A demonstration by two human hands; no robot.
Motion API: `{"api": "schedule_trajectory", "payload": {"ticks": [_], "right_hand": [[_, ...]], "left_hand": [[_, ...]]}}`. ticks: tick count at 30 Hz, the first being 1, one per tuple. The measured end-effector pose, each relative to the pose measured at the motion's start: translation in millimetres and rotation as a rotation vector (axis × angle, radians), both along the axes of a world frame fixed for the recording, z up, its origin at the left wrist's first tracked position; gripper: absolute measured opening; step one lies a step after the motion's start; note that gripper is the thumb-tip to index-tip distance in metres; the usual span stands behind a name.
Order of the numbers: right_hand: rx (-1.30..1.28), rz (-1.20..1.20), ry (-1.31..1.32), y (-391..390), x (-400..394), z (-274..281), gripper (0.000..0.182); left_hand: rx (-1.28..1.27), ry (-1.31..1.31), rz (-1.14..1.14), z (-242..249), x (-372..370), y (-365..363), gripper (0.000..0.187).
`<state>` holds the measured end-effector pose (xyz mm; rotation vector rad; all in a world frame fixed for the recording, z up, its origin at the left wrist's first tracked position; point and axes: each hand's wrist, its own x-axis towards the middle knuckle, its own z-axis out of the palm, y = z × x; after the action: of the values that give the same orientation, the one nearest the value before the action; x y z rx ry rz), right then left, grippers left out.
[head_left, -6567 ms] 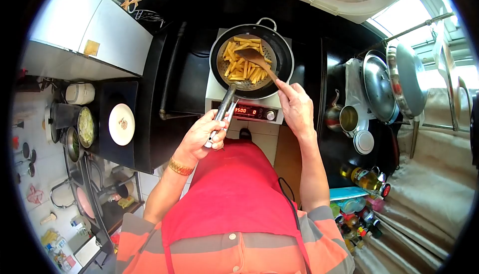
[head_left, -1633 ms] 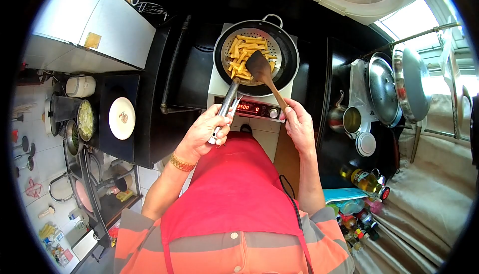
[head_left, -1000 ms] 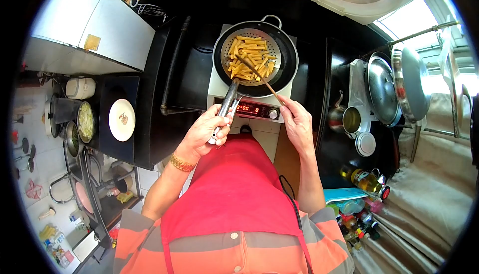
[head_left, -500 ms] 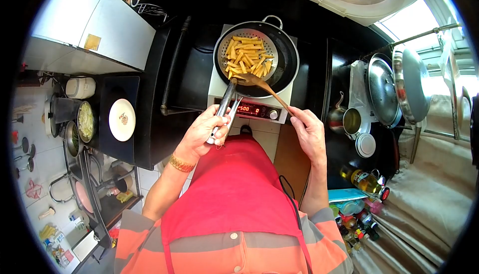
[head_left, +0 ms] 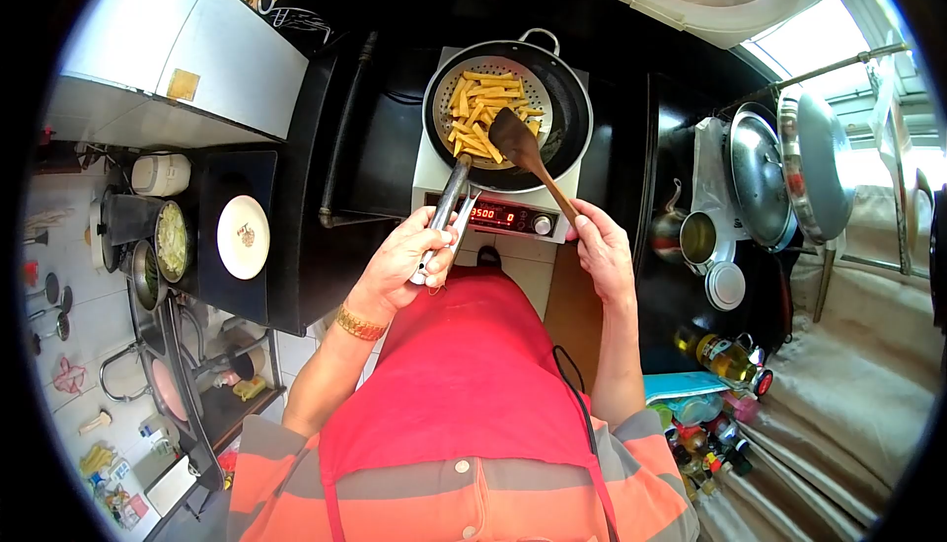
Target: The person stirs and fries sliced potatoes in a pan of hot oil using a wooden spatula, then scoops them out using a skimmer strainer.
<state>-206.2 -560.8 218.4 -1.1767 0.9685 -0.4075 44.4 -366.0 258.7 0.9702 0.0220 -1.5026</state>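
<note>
My left hand [head_left: 402,258] is closed around the metal handle of a perforated skimmer [head_left: 538,73]. A thinner metal strip runs beside that handle into the same grip. Yellow fries [head_left: 478,113] lie heaped in the skimmer, which rests over the left part of a dark wok [head_left: 572,133]. My right hand [head_left: 604,246] grips the end of a wooden spatula [head_left: 516,138]. Its broad blade, now seen face-on, overlaps the lower right edge of the fries.
The wok sits on a cooker [head_left: 430,172] with a lit red display. A white plate [head_left: 243,236] lies on the left counter near a bowl of shredded food [head_left: 172,240]. At right stand a small pot [head_left: 695,238], a large lidded pan [head_left: 758,172] and an oil bottle [head_left: 725,358].
The spatula blade has moved up and right from beside the skimmer handle and turned to show its face. My right hand has tilted slightly upward; my left hand stays put.
</note>
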Motion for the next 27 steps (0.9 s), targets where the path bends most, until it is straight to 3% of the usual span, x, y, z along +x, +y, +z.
{"api": "schedule_trajectory", "payload": {"ticks": [1, 6, 13, 27], "right_hand": [[0.115, -0.020, -0.091, -2.5, -2.8, -3.2, 0.035], [0.135, -0.013, -0.110, -8.1, -5.9, -8.8, 0.035], [-0.048, 0.100, 0.072, -19.6, -12.6, -5.7, 0.036], [0.236, 0.062, -0.164, -18.4, -4.9, -30.1, 0.035]], "left_hand": [[-0.005, -0.002, 0.002, -1.9, 0.4, 0.8, 0.027], [0.013, -0.010, 0.009, -0.5, 0.4, 0.6, 0.026], [0.015, -0.002, -0.006, -0.8, 1.1, -0.2, 0.027], [0.052, -0.009, -0.016, 1.2, 1.8, -6.3, 0.027]]}}
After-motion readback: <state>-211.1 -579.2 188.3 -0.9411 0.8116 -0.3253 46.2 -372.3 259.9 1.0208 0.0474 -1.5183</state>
